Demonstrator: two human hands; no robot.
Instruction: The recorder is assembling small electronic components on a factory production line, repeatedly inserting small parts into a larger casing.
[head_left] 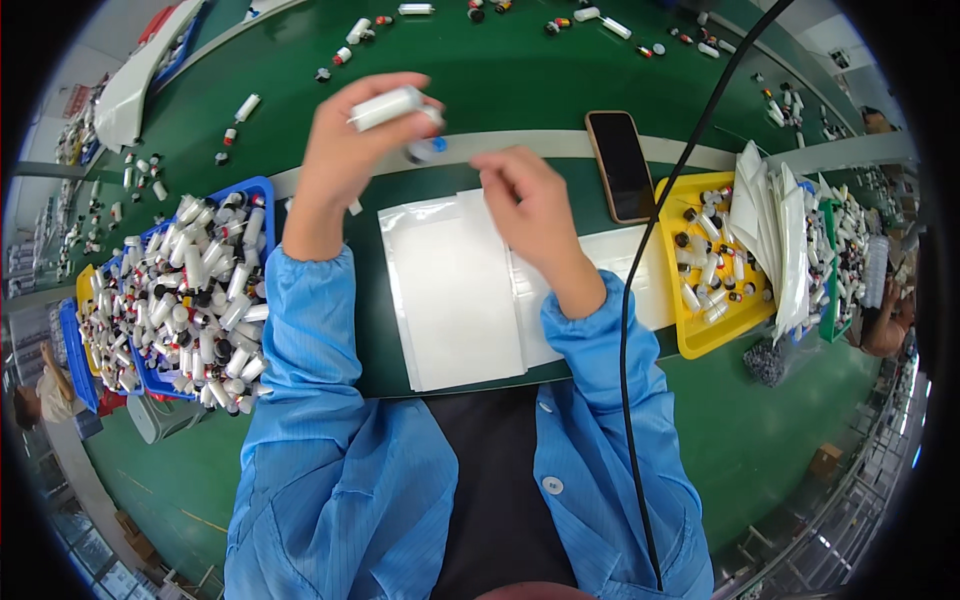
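My left hand (340, 140) is raised over the far edge of the work table, its fingers wrapped round a white cylindrical vial (388, 107) lying nearly level. Just below that hand is a small round object with blue and white parts (428, 149), too blurred to name. My right hand (525, 205) hovers to the right with fingers curled; whether they hold anything is hidden. Between my forearms lies a stack of white sheets or flat bags (455, 295) with clear plastic edges. More white sheets (620, 270) lie partly beneath my right wrist.
Blue trays (262, 190) heaped with white vials stand at left. At right are a phone (620, 165), a yellow tray (690, 340) of vials and upright white sheets (765, 215). A black cable (640, 250) crosses the right side. Loose vials lie across the green surface (480, 75).
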